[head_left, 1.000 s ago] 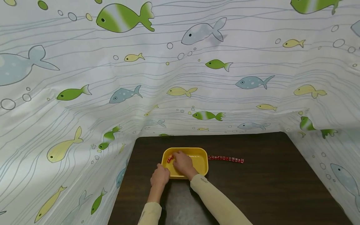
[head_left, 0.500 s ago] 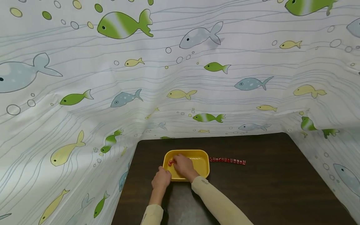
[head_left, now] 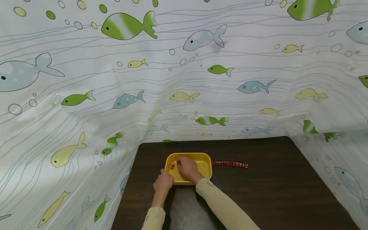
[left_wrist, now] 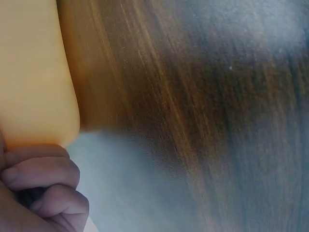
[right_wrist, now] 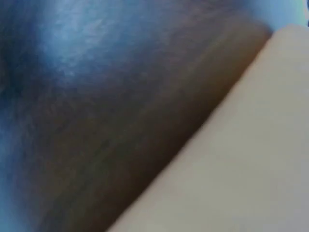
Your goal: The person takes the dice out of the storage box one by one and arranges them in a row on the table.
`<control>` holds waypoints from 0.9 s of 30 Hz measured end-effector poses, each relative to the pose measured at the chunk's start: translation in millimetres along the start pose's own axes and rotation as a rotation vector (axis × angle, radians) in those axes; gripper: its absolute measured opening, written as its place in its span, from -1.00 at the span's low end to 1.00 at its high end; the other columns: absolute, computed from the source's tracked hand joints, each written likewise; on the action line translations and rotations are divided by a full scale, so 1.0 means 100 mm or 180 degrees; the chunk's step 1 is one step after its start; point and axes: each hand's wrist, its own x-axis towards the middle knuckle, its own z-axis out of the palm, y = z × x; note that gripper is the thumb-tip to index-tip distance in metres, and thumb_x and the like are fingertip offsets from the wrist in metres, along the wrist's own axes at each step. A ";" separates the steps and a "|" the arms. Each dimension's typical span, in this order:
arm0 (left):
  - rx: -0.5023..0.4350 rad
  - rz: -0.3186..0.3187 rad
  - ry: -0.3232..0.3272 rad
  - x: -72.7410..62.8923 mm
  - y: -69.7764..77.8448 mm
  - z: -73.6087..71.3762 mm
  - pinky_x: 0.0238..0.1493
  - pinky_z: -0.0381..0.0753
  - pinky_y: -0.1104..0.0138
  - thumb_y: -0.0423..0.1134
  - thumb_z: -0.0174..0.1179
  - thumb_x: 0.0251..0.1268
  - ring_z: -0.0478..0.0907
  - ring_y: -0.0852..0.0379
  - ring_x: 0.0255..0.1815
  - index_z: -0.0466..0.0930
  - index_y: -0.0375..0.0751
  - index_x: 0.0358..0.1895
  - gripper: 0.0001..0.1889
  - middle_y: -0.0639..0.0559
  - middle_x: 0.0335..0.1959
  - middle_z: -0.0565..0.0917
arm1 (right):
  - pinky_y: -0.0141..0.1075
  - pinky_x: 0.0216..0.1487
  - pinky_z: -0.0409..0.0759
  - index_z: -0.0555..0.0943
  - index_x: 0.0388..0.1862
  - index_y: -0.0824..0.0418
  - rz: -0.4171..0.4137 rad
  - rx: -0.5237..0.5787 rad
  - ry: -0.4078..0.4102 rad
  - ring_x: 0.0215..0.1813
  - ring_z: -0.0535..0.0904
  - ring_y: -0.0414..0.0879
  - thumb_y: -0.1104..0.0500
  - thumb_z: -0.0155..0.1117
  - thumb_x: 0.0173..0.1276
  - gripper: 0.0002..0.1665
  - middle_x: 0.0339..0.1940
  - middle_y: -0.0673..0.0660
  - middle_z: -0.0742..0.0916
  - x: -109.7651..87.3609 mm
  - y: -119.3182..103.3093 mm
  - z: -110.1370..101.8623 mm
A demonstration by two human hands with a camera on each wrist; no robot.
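Observation:
A yellow tray [head_left: 203,155] stands on the dark table, seen from above in the head view. My left hand [head_left: 164,181] holds its near left corner; in the left wrist view the fingers [left_wrist: 46,171] are curled against the tray's outer wall [left_wrist: 36,72]. Inside the tray is my right hand [head_left: 188,167], its fingertips pinching a small red die [head_left: 179,162]. More red dice [head_left: 172,166] lie just left of those fingertips. The right wrist view is blurred and shows no fingers, only the tray's side [right_wrist: 231,159] and tabletop.
A row of red dice [head_left: 230,163] with white pips extends rightward from the tray's right side on the brown wooden table [head_left: 276,198]. A white fish-patterned sheet [head_left: 161,73] surrounds the table at the back and sides.
The right hand's fingertips have drawn slightly away from the dice at the tray's left end, with a red die now visible between them. The left hand stays at the corner.

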 end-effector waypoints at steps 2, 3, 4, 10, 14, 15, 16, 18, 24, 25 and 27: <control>0.0007 -0.0009 0.0006 0.01 -0.01 0.00 -0.24 0.53 -0.04 -0.12 0.02 0.53 0.52 -0.14 -0.39 0.36 -0.44 0.27 -0.53 -0.20 -0.33 0.56 | -0.14 0.11 0.71 0.73 0.01 0.03 0.0012 0.0049 0.0014 -0.22 0.59 -0.16 0.07 0.40 0.51 -0.83 -0.13 -0.06 0.79 0.00 -0.02 -0.05; 0.0008 -0.0013 0.0011 0.01 -0.01 -0.01 -0.24 0.53 -0.03 -0.12 0.02 0.53 0.52 -0.14 -0.40 0.36 -0.44 0.28 -0.53 -0.20 -0.33 0.56 | -0.13 0.13 0.71 0.73 0.03 0.03 0.0003 0.0060 0.0017 -0.21 0.60 -0.16 0.06 0.41 0.51 -0.81 -0.11 -0.06 0.79 -0.01 -0.04 -0.08; 0.0012 -0.0026 0.0014 0.01 -0.02 -0.02 -0.24 0.53 -0.03 -0.12 0.02 0.53 0.52 -0.13 -0.40 0.36 -0.45 0.28 -0.52 -0.20 -0.33 0.56 | -0.13 0.16 0.71 0.74 0.05 0.04 -0.0003 0.0076 0.0021 -0.18 0.62 -0.16 0.06 0.42 0.51 -0.79 -0.09 -0.05 0.80 -0.02 -0.06 -0.10; 0.0005 -0.0050 -0.0023 -0.01 -0.04 -0.04 -0.23 0.53 -0.03 -0.14 0.02 0.53 0.52 -0.15 -0.39 0.32 -0.50 0.32 -0.48 -0.22 -0.32 0.57 | -0.08 0.22 0.71 0.76 0.11 0.03 0.0002 0.0180 0.0101 -0.06 0.70 -0.13 0.05 0.44 0.50 -0.74 0.02 -0.04 0.83 -0.12 -0.11 -0.23; 0.0026 -0.0020 -0.0057 -0.03 -0.05 -0.03 -0.19 0.55 -0.08 -0.16 0.01 0.52 0.54 -0.16 -0.35 0.30 -0.52 0.33 -0.47 -0.27 -0.27 0.59 | -0.07 0.23 0.70 0.77 0.07 0.00 0.0080 0.0427 0.0201 -0.05 0.69 -0.13 0.05 0.43 0.51 -0.78 0.01 -0.05 0.83 -0.22 -0.07 -0.27; 0.0031 -0.0022 -0.0066 -0.04 -0.05 -0.03 -0.18 0.55 -0.09 -0.16 0.01 0.52 0.54 -0.17 -0.34 0.30 -0.53 0.34 -0.47 -0.28 -0.26 0.59 | -0.06 0.23 0.70 0.77 0.06 0.00 0.0085 0.0506 0.0216 -0.05 0.69 -0.12 0.05 0.43 0.51 -0.79 0.00 -0.05 0.83 -0.25 -0.06 -0.28; 0.0036 -0.0031 -0.0077 -0.04 -0.05 -0.02 -0.17 0.56 -0.10 -0.16 0.01 0.52 0.54 -0.17 -0.33 0.29 -0.53 0.35 -0.46 -0.29 -0.25 0.59 | -0.05 0.23 0.70 0.77 0.05 0.00 0.0086 0.0570 0.0236 -0.04 0.70 -0.12 0.05 0.43 0.51 -0.80 -0.01 -0.05 0.83 -0.28 -0.05 -0.29; 0.0025 -0.0046 -0.0094 -0.05 -0.05 -0.01 -0.16 0.56 -0.09 -0.17 0.01 0.52 0.54 -0.17 -0.33 0.28 -0.54 0.35 -0.46 -0.29 -0.25 0.59 | -0.02 0.22 0.69 0.77 0.03 0.00 0.0085 0.0692 0.0262 -0.03 0.70 -0.11 0.05 0.44 0.50 -0.81 -0.02 -0.05 0.83 -0.33 -0.03 -0.32; 0.0046 -0.0018 -0.0083 -0.04 -0.03 -0.03 -0.13 0.57 -0.09 -0.17 0.03 0.50 0.55 -0.18 -0.32 0.32 -0.52 0.32 -0.48 -0.29 -0.24 0.60 | -0.03 0.19 0.69 0.76 0.04 -0.03 0.0196 0.0799 0.0288 -0.04 0.68 -0.13 0.02 0.42 0.52 -0.82 -0.01 -0.07 0.82 -0.38 0.05 -0.41; 0.0053 -0.0010 -0.0075 -0.03 -0.02 -0.04 -0.13 0.57 -0.10 -0.17 0.03 0.49 0.56 -0.18 -0.32 0.32 -0.52 0.31 -0.49 -0.29 -0.24 0.60 | -0.05 0.18 0.69 0.76 0.04 -0.05 0.0213 0.0792 0.0302 -0.04 0.68 -0.14 0.01 0.41 0.53 -0.82 -0.01 -0.07 0.82 -0.37 0.07 -0.42; 0.0044 0.0003 -0.0073 -0.02 0.00 -0.04 -0.14 0.57 -0.10 -0.18 0.02 0.49 0.56 -0.19 -0.32 0.33 -0.51 0.29 -0.51 -0.30 -0.25 0.60 | -0.06 0.18 0.68 0.75 0.04 -0.06 0.0237 0.0820 0.0334 -0.03 0.69 -0.15 -0.01 0.40 0.54 -0.82 0.00 -0.08 0.82 -0.38 0.11 -0.45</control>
